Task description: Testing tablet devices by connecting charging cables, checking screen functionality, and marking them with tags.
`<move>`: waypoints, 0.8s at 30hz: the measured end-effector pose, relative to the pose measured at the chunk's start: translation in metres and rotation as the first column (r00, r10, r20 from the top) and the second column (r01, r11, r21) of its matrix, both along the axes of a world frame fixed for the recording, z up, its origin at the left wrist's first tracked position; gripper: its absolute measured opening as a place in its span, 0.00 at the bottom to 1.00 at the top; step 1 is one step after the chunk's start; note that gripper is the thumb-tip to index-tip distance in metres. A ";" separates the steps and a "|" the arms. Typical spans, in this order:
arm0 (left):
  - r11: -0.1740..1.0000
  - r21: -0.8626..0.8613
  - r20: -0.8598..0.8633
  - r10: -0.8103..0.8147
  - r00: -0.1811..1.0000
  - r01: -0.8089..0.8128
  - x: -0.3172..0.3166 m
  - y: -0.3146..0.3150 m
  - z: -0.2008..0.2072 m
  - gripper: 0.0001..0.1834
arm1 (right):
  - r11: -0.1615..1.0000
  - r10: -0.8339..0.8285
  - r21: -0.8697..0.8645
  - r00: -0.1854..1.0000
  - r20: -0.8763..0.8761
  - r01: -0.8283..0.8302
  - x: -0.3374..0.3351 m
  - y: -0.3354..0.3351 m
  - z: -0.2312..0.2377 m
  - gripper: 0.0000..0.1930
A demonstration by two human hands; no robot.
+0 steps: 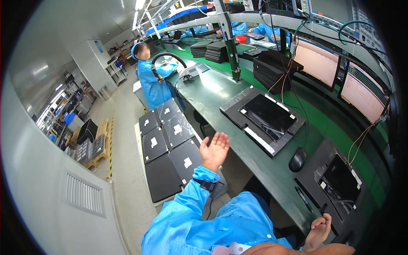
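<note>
My left hand [215, 151] is raised in the gap between the bench and a cart, palm up, fingers spread, with nothing in it. A black strap with a cable circles that wrist. At the lower right, my right hand [318, 231] rests by the bench edge with its fingers curled in; no object shows in it. Beside it lies a black foam tray [311, 180] holding a dark display panel [341, 178] with small pale tabs and wires. A black pen [304, 199] lies just beyond that hand. Farther off, a second foam tray [238, 111] carries another glossy display panel [268, 115].
A black mouse [298, 160] sits between the trays on the green bench [204, 91]. Black panels [159, 182] cover the cart at left. Monitors [316, 63] and a metal post [231, 46] line the bench's far side. A co-worker in blue [151, 83] stands beyond the cart.
</note>
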State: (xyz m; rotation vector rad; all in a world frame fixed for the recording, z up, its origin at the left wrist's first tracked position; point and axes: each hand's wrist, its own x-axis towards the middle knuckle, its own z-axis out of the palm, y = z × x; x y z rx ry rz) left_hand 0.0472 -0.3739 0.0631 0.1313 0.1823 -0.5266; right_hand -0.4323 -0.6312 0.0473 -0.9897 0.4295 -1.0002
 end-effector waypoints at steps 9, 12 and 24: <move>0.969 -0.082 0.030 0.237 0.971 -0.234 0.017 0.027 0.000 0.51 | 0.992 -0.078 0.104 0.995 0.060 0.071 0.004 0.003 0.006 0.19; 0.971 -0.080 0.012 0.226 0.974 -0.225 0.019 0.023 -0.002 0.51 | 0.996 -0.054 0.075 0.996 0.073 0.048 0.000 0.002 0.000 0.20; 0.984 -0.056 0.055 0.172 0.984 -0.169 0.020 0.006 -0.008 0.46 | 0.998 -0.047 0.039 0.999 0.005 0.047 -0.004 -0.007 -0.014 0.20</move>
